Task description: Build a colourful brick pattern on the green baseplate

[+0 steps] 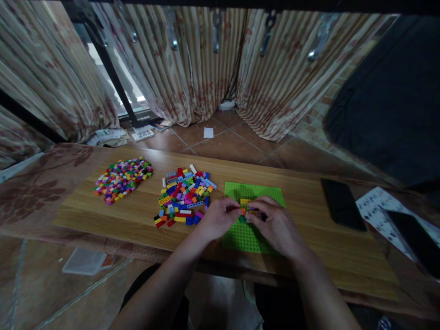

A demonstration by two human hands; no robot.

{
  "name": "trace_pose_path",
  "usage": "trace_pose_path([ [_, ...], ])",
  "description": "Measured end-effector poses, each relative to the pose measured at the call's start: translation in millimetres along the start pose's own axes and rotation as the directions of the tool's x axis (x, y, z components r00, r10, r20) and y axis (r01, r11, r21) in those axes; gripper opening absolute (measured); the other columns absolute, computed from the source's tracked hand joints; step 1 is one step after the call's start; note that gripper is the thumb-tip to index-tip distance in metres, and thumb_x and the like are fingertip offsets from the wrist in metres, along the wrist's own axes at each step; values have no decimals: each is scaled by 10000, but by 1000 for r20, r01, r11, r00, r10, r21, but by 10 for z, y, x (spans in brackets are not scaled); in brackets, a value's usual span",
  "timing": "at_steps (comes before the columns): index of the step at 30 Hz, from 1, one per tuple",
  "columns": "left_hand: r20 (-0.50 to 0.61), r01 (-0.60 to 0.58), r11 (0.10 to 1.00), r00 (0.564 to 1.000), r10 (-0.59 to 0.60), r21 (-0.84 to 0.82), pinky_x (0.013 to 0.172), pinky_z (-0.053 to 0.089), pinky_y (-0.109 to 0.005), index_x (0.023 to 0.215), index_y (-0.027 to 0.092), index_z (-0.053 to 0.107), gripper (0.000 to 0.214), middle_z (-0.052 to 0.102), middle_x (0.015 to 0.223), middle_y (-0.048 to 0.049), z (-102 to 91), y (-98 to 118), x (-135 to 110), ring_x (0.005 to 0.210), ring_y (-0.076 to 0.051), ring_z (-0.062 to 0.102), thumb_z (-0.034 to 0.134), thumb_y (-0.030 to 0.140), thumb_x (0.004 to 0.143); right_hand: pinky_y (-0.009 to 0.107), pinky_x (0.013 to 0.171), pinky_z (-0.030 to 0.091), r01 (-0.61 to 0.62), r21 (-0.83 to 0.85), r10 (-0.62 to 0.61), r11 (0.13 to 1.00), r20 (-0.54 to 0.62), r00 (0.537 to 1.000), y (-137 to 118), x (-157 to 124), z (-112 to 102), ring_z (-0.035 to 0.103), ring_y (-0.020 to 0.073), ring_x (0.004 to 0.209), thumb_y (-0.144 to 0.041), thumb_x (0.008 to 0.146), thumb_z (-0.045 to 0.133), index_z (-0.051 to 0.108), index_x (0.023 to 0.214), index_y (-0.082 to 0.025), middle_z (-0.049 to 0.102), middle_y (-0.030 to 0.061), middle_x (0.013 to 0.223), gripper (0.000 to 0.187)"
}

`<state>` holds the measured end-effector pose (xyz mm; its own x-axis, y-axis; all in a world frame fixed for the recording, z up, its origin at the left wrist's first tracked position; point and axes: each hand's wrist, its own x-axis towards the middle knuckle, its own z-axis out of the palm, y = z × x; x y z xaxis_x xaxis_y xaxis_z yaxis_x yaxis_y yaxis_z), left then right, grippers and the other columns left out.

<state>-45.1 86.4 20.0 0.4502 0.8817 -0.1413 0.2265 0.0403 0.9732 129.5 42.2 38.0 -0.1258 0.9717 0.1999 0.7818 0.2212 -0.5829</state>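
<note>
A green baseplate [256, 191] lies on the wooden board [137, 211]. Both my hands rest over its middle. My left hand [218, 218] and my right hand [275, 223] have their fingertips pinched together on a small cluster of bricks [245, 208], orange, yellow and purple, that sits on the plate. A pile of larger mixed-colour bricks [184, 196] lies just left of my left hand. Farther left lies a flatter pile of small bricks [123, 178].
A black phone [341, 203] lies on the board to the right, with a printed sheet [378, 211] and another dark device [417, 240] beyond it. Curtains hang behind. Papers lie on the tiled floor, and a clear plastic lid [82, 261] lies below the board's front left.
</note>
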Motion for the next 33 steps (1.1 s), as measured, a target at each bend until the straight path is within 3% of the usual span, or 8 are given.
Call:
trace_pose_path([
  [6,-30,-64,992,997,68,108,584,416,-211,782,156,710,129,655,693,1,-3,-77,64,645,-123,565,598,219,786,361,775,487,-111,-42,104,993,-151,983,81,-15,-85,623,216,852,-346,891,539,687,960,-193,662,62,927,225],
  [10,-80,-55,990,995,66,130,595,436,-216,772,158,713,122,675,705,-4,24,-88,79,659,-131,591,601,207,782,369,775,480,-158,-63,144,985,-187,972,108,-20,-101,626,223,822,-342,888,509,692,941,-170,670,81,910,258],
  [16,-114,-34,986,992,53,162,615,458,-220,760,157,689,107,695,734,-10,66,-9,48,672,-133,619,587,163,793,360,748,477,-231,-70,213,971,-196,957,116,-19,-95,630,217,773,-338,870,506,705,944,-154,682,84,907,280],
  [24,-173,-22,884,978,116,467,600,429,-236,802,186,707,115,710,753,-18,155,102,-7,685,-148,635,597,208,830,353,780,466,-221,-76,203,972,-191,960,88,-13,-68,639,225,830,-338,879,514,713,927,-169,691,82,916,265],
  [33,-184,-26,884,975,126,467,569,405,-228,768,187,698,124,697,702,-7,190,118,-16,642,-137,619,595,225,827,348,726,462,-221,-118,200,968,-167,965,110,-15,-46,618,215,769,-330,877,530,708,934,-170,670,77,899,246],
])
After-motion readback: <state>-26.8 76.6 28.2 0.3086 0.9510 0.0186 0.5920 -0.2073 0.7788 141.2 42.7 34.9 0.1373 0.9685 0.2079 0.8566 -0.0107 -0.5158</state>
